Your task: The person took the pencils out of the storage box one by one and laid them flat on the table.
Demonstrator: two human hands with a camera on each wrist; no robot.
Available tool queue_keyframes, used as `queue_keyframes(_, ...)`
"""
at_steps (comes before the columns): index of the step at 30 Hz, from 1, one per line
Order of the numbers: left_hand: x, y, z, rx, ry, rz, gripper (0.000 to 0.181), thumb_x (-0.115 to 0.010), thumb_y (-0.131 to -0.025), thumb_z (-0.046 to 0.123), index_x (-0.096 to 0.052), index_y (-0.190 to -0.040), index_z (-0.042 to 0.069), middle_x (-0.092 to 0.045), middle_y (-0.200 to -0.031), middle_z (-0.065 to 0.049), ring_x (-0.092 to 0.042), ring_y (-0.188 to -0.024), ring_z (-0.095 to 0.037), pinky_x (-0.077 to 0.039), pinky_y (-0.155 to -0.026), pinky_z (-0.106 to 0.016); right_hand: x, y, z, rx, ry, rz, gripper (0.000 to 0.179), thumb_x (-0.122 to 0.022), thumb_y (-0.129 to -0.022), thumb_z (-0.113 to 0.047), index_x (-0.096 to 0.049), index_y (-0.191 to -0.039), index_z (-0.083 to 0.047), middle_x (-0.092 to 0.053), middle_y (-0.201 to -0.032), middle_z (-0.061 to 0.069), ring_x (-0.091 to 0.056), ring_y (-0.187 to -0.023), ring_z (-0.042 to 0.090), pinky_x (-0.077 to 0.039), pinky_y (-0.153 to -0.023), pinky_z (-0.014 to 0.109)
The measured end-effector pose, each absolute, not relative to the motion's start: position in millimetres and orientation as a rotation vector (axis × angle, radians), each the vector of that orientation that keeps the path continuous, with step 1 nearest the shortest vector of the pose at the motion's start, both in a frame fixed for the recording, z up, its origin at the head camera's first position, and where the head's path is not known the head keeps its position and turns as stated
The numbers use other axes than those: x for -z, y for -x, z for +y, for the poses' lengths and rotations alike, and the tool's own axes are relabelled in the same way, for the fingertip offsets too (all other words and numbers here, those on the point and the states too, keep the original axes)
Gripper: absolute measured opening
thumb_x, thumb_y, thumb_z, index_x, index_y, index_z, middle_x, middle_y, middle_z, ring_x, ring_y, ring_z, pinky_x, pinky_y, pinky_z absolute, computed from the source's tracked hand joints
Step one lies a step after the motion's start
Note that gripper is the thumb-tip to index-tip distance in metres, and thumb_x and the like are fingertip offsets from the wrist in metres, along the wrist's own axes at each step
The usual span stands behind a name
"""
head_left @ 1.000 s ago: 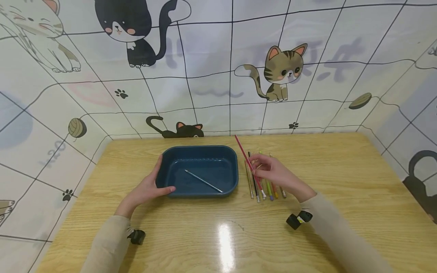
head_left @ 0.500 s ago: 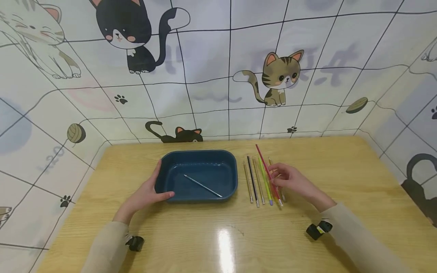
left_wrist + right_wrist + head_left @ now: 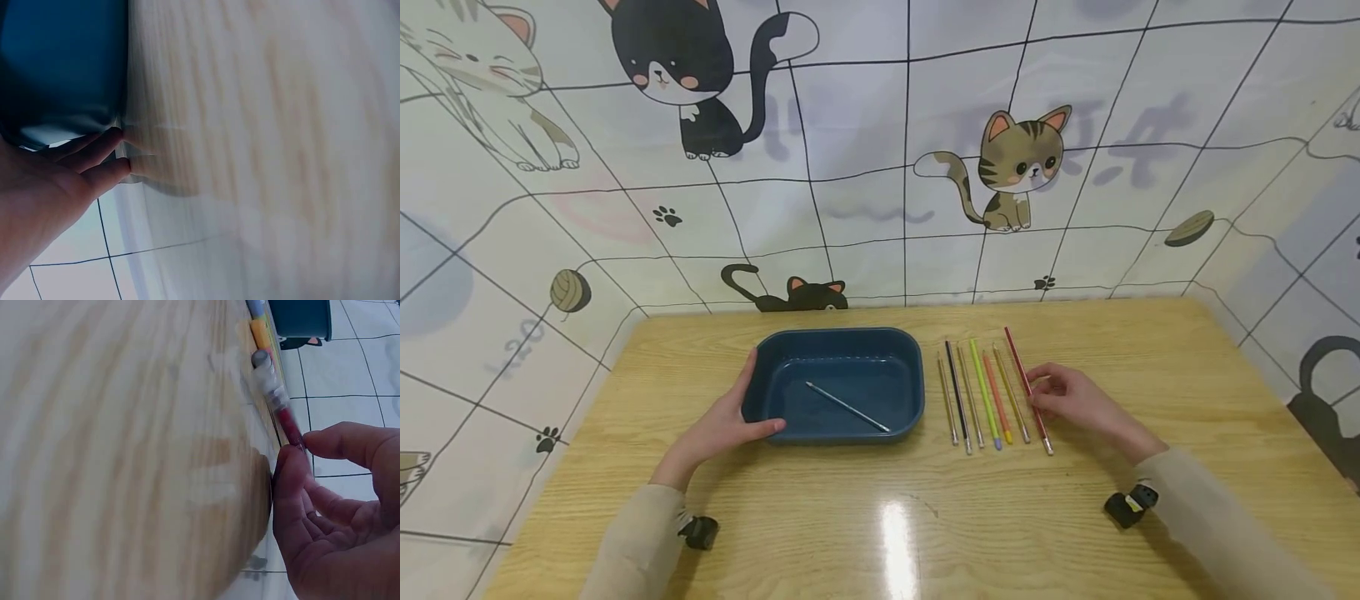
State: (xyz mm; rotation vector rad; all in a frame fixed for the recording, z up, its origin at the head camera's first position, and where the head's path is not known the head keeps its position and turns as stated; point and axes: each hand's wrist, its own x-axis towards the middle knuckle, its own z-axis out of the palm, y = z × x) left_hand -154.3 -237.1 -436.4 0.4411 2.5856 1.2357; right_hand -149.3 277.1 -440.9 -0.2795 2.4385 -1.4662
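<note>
A deep blue rectangular dish (image 3: 832, 337) stands on the table with one silvery pencil (image 3: 850, 407) lying slantwise inside it. My left hand (image 3: 724, 427) holds the dish by its left end, thumb at the front rim and fingers along the outer side. In the left wrist view the fingertips (image 3: 114, 135) reach down to the tabletop beside the dish wall. Between thumb and fingers my right hand (image 3: 1078, 406) pinches a red pencil (image 3: 1019, 367), white-tipped end toward me. That pencil is at the right end of a row of pencils; the right wrist view shows the pinch close over the table.
Several pencils lie side by side right of the dish, among them a dark one (image 3: 957, 392), a lime green one (image 3: 984, 392) and an orange one (image 3: 997, 396). A cat-patterned wall covering (image 3: 865, 208) rises behind the wooden table (image 3: 820, 517).
My right hand has carried the red pencil rightward across the row, lowering it to the row's right side. The left hand and the dish have stayed in place.
</note>
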Motion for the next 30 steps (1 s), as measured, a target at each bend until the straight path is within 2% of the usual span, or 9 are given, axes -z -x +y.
queue_keyframes(7,436.8,153.2,-237.2,-1.228,-0.443,2.593,0.114,-0.078,-0.082,0.031,0.008,-0.155,0.015,0.001,-0.158,-0.023,-0.008,-0.141,-0.046,-0.015,-0.108,-0.063,438.6,152.1,274.7,1.363,0.248,2.496,0.032,-0.06,-0.089,0.001,-0.051,-0.115,0.015,-0.063,-0.084,0.012,-0.061,-0.07,0.02,-0.053,-0.062,0.03)
queue_keyframes(15,437.6,155.4,-237.7,-1.233,-0.457,2.591,0.115,-0.078,-0.081,0.03,0.01,-0.155,0.02,0.001,-0.159,-0.02,-0.008,-0.142,-0.044,-0.015,-0.108,-0.062,432.3,156.8,265.8,1.148,0.258,2.65,0.027,-0.065,-0.085,-0.005,-0.056,-0.107,0.008,-0.061,-0.077,0.006,-0.057,-0.066,0.016,-0.047,-0.061,0.031)
queue_keyframes(30,434.5,155.2,-237.0,-1.252,-0.449,2.583,0.115,-0.079,-0.081,0.029,0.008,-0.155,0.016,0.0,-0.159,-0.021,-0.009,-0.141,-0.044,-0.016,-0.109,-0.061,433.5,158.9,260.0,1.07,0.186,2.69,0.028,-0.063,-0.084,-0.007,-0.054,-0.106,0.006,-0.061,-0.075,0.006,-0.057,-0.063,0.016,-0.046,-0.06,0.032)
